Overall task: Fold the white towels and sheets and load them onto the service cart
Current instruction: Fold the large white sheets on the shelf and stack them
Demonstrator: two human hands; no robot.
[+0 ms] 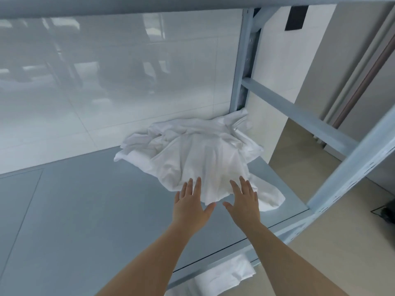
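Note:
A crumpled white sheet (198, 154) lies in a heap at the right end of a grey-blue shelf (85, 210), its far corner against the rack post. My left hand (190, 204) is stretched out flat with straight fingers, the fingertips at the sheet's near edge. My right hand (245, 201) is likewise flat and spread, its fingertips over the near edge of the same sheet. Neither hand holds anything. Another white cloth (224, 274) shows on the level below the shelf, partly hidden by the shelf edge.
The metal rack's posts (244, 67) and slanted front upright (350, 167) frame the shelf on the right. A white tiled wall (106, 82) backs the shelf, and another shelf runs overhead. A beige floor (342, 253) and a dark object (388, 212) lie to the right.

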